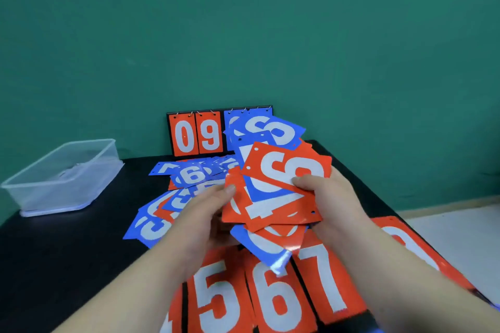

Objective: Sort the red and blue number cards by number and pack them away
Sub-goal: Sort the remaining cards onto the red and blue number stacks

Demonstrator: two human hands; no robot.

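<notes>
Green wall (243, 35) backs a black surface (54, 257) strewn with red and blue number cards. Both hands hold a loose fan of cards (273, 197) above it. The right hand (327, 197) has its grip clamped on the fan's right edge, thumb on top of a red card with a white 6 or 9 (289, 167), fingers curled beneath. The left hand (205, 213) closes its grip on the fan's left edge, thumb tip against a red card. The fan mixes both colours, with a red 4 showing under the top card.

Directly below the grip, nearest the person, a red 5 card (216, 292), a red 6 card (278, 303) and a red 7 card (327, 281) lie side by side. Another red card (416, 246) lies partly under the right forearm. Beyond and left of the left hand's grip sits a heap of blue cards (189, 176). Behind the fan a flip scoreboard (197, 134) stands against the wall, showing red 0 and 9. Well left of the grip rests a clear plastic box (54, 192).
</notes>
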